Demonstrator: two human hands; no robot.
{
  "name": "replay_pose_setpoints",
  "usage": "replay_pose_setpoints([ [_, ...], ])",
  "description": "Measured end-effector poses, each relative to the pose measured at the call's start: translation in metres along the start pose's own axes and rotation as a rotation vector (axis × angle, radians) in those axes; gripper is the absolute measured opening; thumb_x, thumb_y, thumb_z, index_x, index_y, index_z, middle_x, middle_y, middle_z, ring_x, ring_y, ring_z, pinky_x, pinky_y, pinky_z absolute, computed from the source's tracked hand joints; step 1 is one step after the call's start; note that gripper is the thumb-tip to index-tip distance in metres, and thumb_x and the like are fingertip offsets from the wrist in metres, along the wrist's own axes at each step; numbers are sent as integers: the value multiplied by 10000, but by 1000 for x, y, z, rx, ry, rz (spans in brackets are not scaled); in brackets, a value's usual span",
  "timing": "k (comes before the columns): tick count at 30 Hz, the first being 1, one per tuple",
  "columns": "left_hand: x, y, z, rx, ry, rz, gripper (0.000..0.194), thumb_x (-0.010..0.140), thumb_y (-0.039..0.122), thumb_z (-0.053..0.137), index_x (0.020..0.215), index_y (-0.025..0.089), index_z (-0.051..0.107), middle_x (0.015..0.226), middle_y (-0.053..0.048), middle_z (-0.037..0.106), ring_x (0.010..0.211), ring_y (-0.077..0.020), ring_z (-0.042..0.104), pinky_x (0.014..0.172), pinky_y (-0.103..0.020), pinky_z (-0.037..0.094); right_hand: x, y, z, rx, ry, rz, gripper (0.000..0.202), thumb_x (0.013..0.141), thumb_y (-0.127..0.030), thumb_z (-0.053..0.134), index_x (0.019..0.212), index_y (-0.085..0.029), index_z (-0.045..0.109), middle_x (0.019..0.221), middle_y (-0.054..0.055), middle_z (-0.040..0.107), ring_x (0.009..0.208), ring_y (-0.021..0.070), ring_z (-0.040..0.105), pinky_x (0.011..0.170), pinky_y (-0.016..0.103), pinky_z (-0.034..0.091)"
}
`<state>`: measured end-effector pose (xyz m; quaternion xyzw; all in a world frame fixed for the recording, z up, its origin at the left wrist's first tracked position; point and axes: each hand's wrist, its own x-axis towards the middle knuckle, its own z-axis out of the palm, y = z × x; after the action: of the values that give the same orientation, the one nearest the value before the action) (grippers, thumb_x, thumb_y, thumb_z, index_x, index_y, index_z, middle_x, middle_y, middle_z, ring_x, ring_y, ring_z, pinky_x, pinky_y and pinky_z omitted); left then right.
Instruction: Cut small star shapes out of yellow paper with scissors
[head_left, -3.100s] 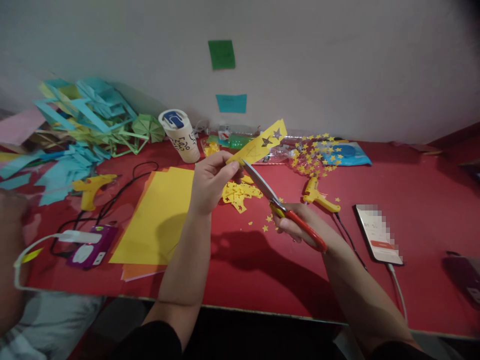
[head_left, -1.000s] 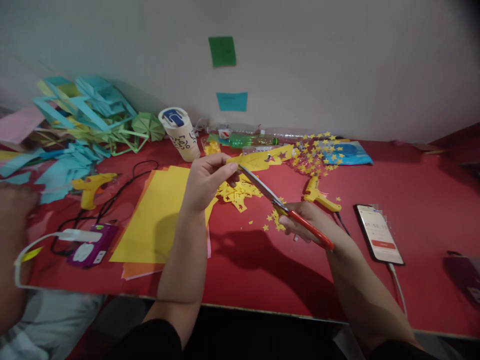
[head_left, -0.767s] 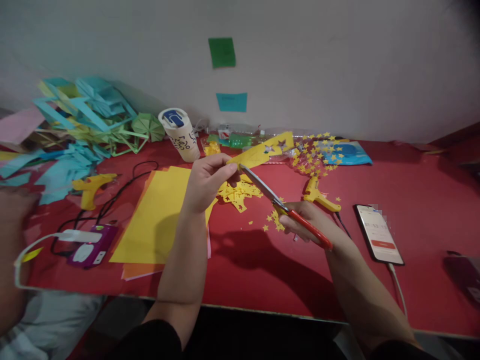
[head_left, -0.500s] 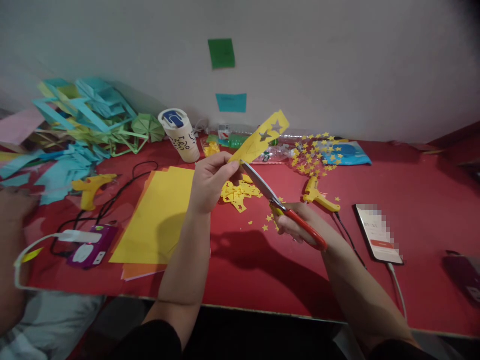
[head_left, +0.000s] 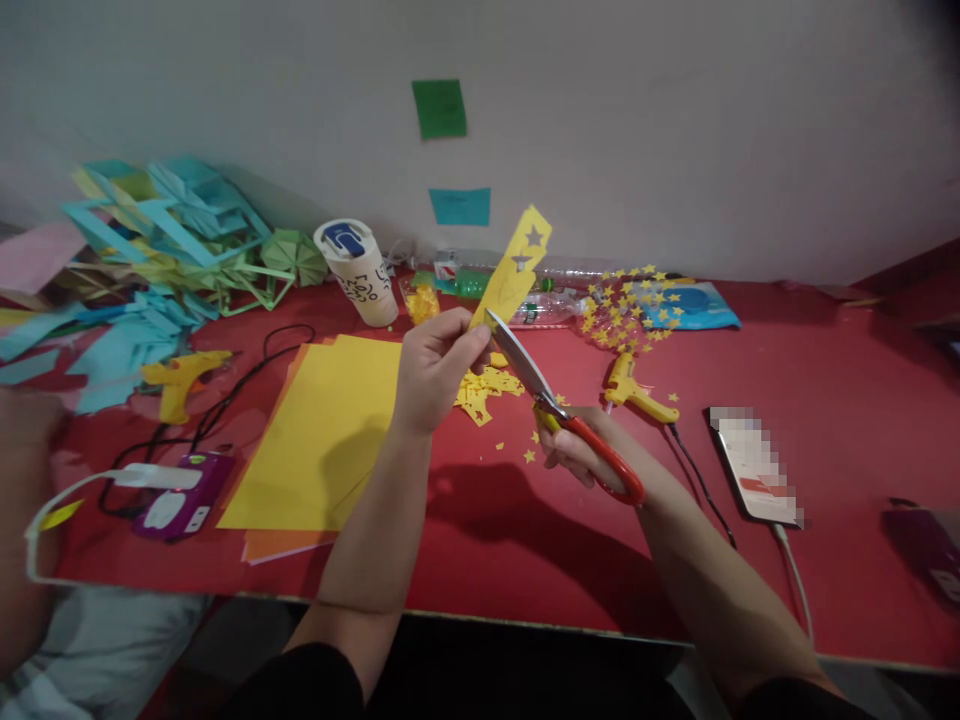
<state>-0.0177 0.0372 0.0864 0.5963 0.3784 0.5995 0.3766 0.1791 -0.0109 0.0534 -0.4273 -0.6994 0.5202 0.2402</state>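
Observation:
Pinched in my left hand [head_left: 439,365] is a narrow yellow paper strip [head_left: 506,288], held up at a slant with star-shaped holes near its upper end. My right hand [head_left: 581,445] grips red-handled scissors [head_left: 600,450], whose blades point up and left with the tips at the strip's lower edge, close to my left thumb. Below, on the red table, lies a heap of yellow paper scraps [head_left: 487,390]. A few small yellow stars [head_left: 529,456] are scattered near the scissors.
Yellow sheets [head_left: 315,430] lie at left, near a glue gun [head_left: 180,380] and purple power strip [head_left: 184,495]. A white cup [head_left: 361,280], plastic bottles [head_left: 555,308] and blue paper shapes [head_left: 176,210] line the wall. Right are another glue gun [head_left: 637,390] and a phone [head_left: 754,465]. Someone's arm [head_left: 26,520] is at far left.
The yellow strip has turned more upright, and my left hand has shifted slightly right. The scissors stay at the strip's lower edge.

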Motion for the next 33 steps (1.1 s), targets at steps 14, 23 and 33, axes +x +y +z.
replay_pose_setpoints([
  [14,1,-3,-1,-3,-7,-26,246,764,199,556,519,183,557,489,23,518,467,-56,479,448,-189,424,1,-6,7,103,60,177,479,762,-673,481,641,-212,436,522,-16,545,327,54,364,350,214,268],
  [23,0,-5,-1,-53,-16,-25,246,768,199,563,522,185,559,501,23,524,473,-60,486,447,-199,427,2,-13,9,97,102,242,466,690,-668,521,656,-207,470,474,-27,516,289,60,364,324,208,267],
  [33,1,-7,-4,-109,-35,-37,230,764,207,579,535,179,577,492,30,533,459,-52,482,437,-185,412,1,-17,7,52,117,174,376,715,-558,535,601,-213,438,489,-24,490,329,62,363,313,197,254],
])
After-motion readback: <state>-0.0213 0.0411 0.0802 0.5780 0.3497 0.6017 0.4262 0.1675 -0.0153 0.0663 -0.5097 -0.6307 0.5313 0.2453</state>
